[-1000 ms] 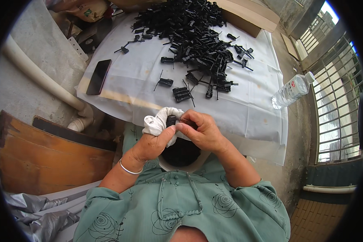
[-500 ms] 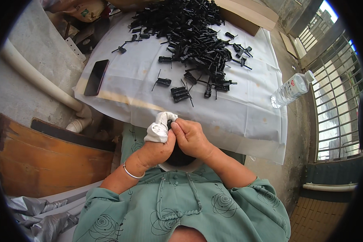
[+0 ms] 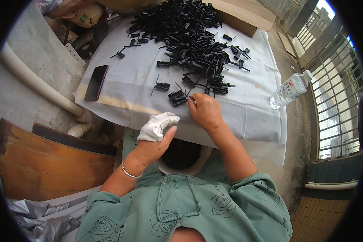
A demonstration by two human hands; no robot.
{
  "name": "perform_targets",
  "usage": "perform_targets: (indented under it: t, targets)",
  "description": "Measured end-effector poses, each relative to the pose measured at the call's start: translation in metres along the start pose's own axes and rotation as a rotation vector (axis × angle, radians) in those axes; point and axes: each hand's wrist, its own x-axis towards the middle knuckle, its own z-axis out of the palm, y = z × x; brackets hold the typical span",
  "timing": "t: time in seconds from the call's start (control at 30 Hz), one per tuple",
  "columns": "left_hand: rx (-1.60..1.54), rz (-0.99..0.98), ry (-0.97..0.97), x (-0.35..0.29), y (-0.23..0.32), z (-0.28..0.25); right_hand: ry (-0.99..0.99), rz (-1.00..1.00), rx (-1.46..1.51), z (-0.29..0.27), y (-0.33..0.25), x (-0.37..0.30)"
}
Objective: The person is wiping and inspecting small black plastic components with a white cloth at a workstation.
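Note:
My right hand (image 3: 207, 112) reaches over the front of the table, its fingers curled and closed at the edge of a small cluster of black plastic parts (image 3: 177, 98) with thin stems. The fingertips seem to grip one part's stem, though they are partly hidden. My left hand (image 3: 159, 131) is held just off the table's front edge, a white cloth covering (image 3: 151, 130) over its fingers and the thumb bare and apart. Nothing shows in it. Below the hands, a pale-rimmed bucket (image 3: 207, 156) with dark contents sits at my lap.
A big heap of black plastic parts (image 3: 189, 36) covers the far middle of the white-sheeted table (image 3: 121, 86). A phone (image 3: 96, 83) lies at the left, a clear water bottle (image 3: 291, 89) stands at the right edge, and a cardboard box (image 3: 238, 18) is behind. A wooden board (image 3: 54, 161) leans at lower left.
The hands have parted. My right hand has moved forward to the parts on the table, and my left has opened. The dark piece held between them is out of sight.

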Motion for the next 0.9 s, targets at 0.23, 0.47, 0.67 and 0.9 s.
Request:
perform_targets:
  t: [0.23,0.47,0.67,0.9]
  targets:
    - [0.280,0.218,0.134,0.023,0.012,-0.029,0.208,-0.059,0.351,-0.032,-0.003,-0.005]
    - [-0.353,0.156,-0.193,0.008,0.038,-0.037,-0.576,0.166,0.886,-0.055,-0.025,-0.027]
    - [-0.946,-0.328,-0.011,0.006,0.028,-0.021,-0.007,-0.046,0.748,-0.060,-0.052,-0.041]
    - [-1.009,-0.394,0.172,0.006,0.026,0.008,0.091,-0.673,0.453,-0.051,-0.065,-0.036]
